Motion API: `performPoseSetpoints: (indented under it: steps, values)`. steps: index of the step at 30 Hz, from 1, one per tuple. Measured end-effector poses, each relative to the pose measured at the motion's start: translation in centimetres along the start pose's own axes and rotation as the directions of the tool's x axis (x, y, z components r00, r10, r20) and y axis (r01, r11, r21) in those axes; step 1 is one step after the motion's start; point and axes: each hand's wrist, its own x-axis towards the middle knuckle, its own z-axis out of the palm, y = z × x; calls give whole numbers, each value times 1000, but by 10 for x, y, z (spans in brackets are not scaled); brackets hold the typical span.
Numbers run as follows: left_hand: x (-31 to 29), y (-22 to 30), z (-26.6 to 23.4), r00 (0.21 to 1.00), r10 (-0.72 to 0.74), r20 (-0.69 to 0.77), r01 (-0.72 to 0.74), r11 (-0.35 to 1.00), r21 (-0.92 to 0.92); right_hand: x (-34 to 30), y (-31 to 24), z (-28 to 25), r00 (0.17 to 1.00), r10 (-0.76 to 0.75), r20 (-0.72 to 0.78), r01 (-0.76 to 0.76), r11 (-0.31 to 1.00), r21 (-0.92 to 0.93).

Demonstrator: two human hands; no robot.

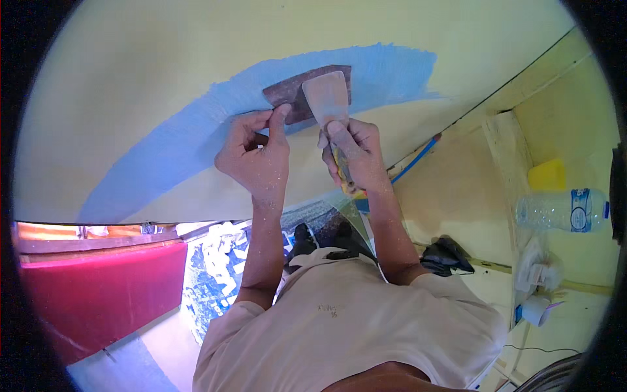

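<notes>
Wall (157, 52): biggest thing, pale cream, fills the upper part of the view; lower edge runs across above a red panel at left. Shirt (385, 313): light beige, the wearer's own, bottom centre. Red panel (108, 291): lower left, below the wall's edge. Blue patch (157, 147): long curved band of light blue on the wall, from lower left up to upper right, brushy edge at its right end.

Left hand (255, 153): in front of the wall, thumb and fingers pinched together on the lower left corner of the plate; dusty with pale specks. Right hand (356, 153): closed round the scraper's handle, thumb up near the base of the blade; just beside the left hand, a gap between.

Bottle (562, 210): clear, blue label and cap, lying sideways in view at far right. Scraper (326, 95): blade pointing up, pale and smeared, yellow and dark handle. Plate (282, 91): thin, dark brown, tilted, over the blue patch; scraper blade overlaps its right part in view. Can't tell if blade and plate touch.

Black bag (447, 256): crumpled, right of the right forearm. Yellow cup (546, 176): just beside the bottle. Blue tube (418, 158): thin, slanting, right of the right hand.
</notes>
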Motion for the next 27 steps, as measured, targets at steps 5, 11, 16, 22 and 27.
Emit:
performPoseSetpoints:
  steps: [5,11,16,22,27]
  values:
    - [2,3,4,1000,21,12,-21,1000,22,-3,12,-6,999,5,36,-6,999,44]
    - [5,6,1,999,-37,-3,37,999,37,0,29,-9,1000,13,25,-12,999,-34]
    - [8,7,2,1000,-4,7,4,1000,10,1,18,-4,999,33,8,-33,999,-41]
    - [11,3,-1,996,-56,67,55,998,18,-2,31,3,999,37,24,-35,997,-73]
    - [15,9,-6,993,-69,97,68,998,12,-10,54,1,991,134,-7,-134,987,-89]
